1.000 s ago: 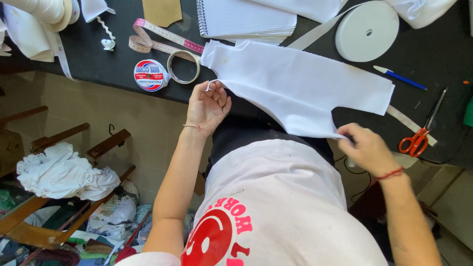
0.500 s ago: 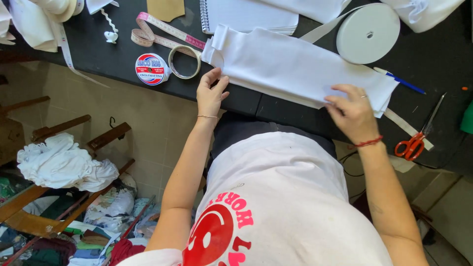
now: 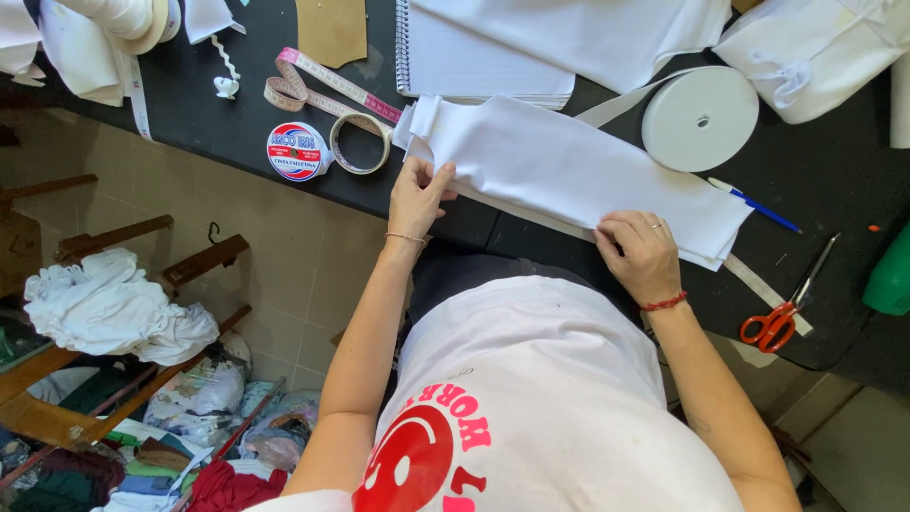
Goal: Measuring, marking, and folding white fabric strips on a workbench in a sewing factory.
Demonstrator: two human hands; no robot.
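Nearby, tape roll (image 3: pixel 360 143), white reel (image 3: pixel 700 118), pen (image 3: pixel 754 202), scissors (image 3: pixel 782 313), both hands flat on folded white fabric (image 3: pixel 569 166)

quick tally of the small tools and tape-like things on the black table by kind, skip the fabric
Scissors: 1
Pen: 1
Measuring tape: 1
Clear tape roll: 1
Red and white tape spool: 1
White ribbon reel: 1
Spiral notebook: 1
Total: 7
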